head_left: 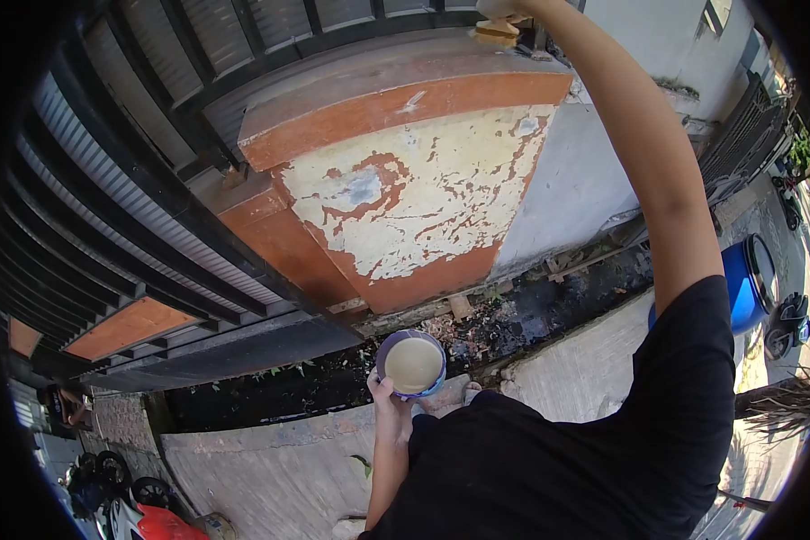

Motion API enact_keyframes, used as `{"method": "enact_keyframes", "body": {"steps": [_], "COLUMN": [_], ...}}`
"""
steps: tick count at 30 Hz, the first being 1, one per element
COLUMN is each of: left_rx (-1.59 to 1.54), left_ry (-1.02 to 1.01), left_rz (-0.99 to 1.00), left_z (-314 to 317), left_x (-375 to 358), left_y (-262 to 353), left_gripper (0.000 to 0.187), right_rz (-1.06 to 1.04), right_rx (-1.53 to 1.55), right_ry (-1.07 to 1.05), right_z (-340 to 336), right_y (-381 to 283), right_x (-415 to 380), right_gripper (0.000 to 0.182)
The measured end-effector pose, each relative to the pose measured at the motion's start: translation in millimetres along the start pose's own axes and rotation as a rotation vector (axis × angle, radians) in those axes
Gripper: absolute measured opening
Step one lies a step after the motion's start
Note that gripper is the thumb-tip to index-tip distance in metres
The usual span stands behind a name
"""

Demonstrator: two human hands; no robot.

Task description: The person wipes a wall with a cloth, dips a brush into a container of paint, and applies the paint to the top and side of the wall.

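My left hand (387, 396) is wrapped round the side of a small round tub (382, 358), held low before my body over the ditch edge. Pale beige, paint-like liquid (414, 364) shows inside it. My right arm is stretched up and forward. At the top edge of the view, my right hand (506, 9) is partly cut off and closed on a yellowish brush (497, 34), just above the wall's top ledge (405, 85). Below that ledge, the wall panel (423, 193) has peeling cream paint with orange-brown patches.
Black metal fence bars (153, 207) run along the left. A dark, littered ditch (531, 310) lies between wall and concrete paving (270, 468). A blue drum (751, 283) stands at right. Motorcycles, one with a red part (166, 522), are at lower left.
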State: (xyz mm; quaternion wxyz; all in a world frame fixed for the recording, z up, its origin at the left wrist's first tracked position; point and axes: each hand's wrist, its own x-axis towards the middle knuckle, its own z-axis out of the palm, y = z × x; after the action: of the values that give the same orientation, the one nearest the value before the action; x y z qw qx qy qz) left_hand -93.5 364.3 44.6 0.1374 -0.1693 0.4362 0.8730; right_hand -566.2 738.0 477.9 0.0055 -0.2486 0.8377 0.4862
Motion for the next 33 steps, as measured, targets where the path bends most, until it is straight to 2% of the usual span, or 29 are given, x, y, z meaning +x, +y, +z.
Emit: {"method": "enact_keyframes", "body": {"steps": [2, 3, 4, 6, 7, 8, 10, 12, 13, 14, 16, 18, 20, 21, 22, 24, 25, 26, 28, 29, 31, 32, 33], "left_rx": [-0.015, -0.021, -0.017, -0.018, -0.029, -0.038, -0.083, -0.133, -0.135, -0.138, -0.136, -0.124, -0.068, -0.068, -0.070, -0.068, -0.063, -0.062, -0.070, -0.079, -0.079, -0.073, -0.073], "left_ry": [0.016, 0.020, 0.036, 0.056, 0.034, 0.011, 0.013, 0.012, 0.021, 0.032, 0.014, 0.003, 0.078, 0.080, 0.081, 0.079, 0.090, 0.099, 0.083, 0.077, 0.080, 0.084, 0.088], "left_rz": [0.021, 0.027, 0.031, 0.033, 0.032, 0.035, 0.071, 0.110, 0.110, 0.106, 0.113, 0.105, 0.066, 0.062, 0.070, 0.073, 0.053, 0.038, 0.059, 0.073, 0.080, 0.079, 0.076], "left_z": [3, 2, 2, -2, -6, -11, -13, -13, -14, -14, -14, -18, -20, -20, -19, -24, -32, -38, -23, -18, -17, -17, -20], "left_x": [-3, -5, -8, -4, -2, -3, -4, -7, -9, -10, -12, -18, -20, -20, -20, -20, -17, -14, -20, -23, -22, -23, -23], "left_y": [1, 3, 3, 0, -2, -4, -8, -6, -7, -7, -4, -5, -6, -6, -5, -10, -15, -19, -8, -4, -1, -2, -5], "left_gripper": [0.083, 0.083, 0.083, 0.083, 0.083, 0.082, 0.076, 0.071, 0.071, 0.071, 0.072, 0.073, 0.083, 0.083, 0.083, 0.084, 0.085, 0.086, 0.086, 0.087, 0.088, 0.088, 0.088], "right_rz": [0.608, 0.578, 0.569, 0.468, 0.408, 0.412, -0.030, 0.602, 0.676, 0.675, 0.918, 0.865, 0.595, 0.605, 0.602, 0.165, 0.705, 0.651, 0.501, 0.500, 0.530, 0.522, 0.524], "right_rx": [0.511, 0.602, 0.598, 1.077, 1.318, 1.406, -0.037, 0.460, 0.622, 0.618, 0.680, 0.738, 0.841, 0.995, 0.993, 0.316, 0.942, 0.788, 0.657, 0.652, 1.126, 1.124, 0.989], "right_ry": [0.078, -0.061, -0.058, -0.106, -0.138, -0.130, -0.045, 0.064, 0.049, 0.052, 0.447, 0.346, -0.114, -0.132, -0.134, 0.011, 0.219, 0.053, 0.008, 0.012, -0.022, -0.022, 0.084], "right_z": [28, 28, 37, 5, -44, -57, 7, 36, 33, 31, 42, 29, -18, -40, -18, 54, 38, 19, 7, -19, -79, -68, -41], "right_y": [-19, -34, -30, -7, -39, -37, 5, -6, -16, -33, -58, -58, -53, -48, -30, 16, -14, -27, -53, -63, -71, -61, -44], "right_x": [4, 41, 56, 4, -25, -48, -6, -4, -17, -25, -27, -31, -55, -78, -62, -19, -14, -24, -32, -50, -91, -68, -29], "right_gripper": [0.024, 0.023, 0.023, 0.018, 0.023, 0.020, 0.017, 0.022, 0.021, 0.021, 0.017, 0.023, 0.027, 0.025, 0.025, 0.020, 0.018, 0.019, 0.020, 0.020, 0.021, 0.021, 0.022]}}
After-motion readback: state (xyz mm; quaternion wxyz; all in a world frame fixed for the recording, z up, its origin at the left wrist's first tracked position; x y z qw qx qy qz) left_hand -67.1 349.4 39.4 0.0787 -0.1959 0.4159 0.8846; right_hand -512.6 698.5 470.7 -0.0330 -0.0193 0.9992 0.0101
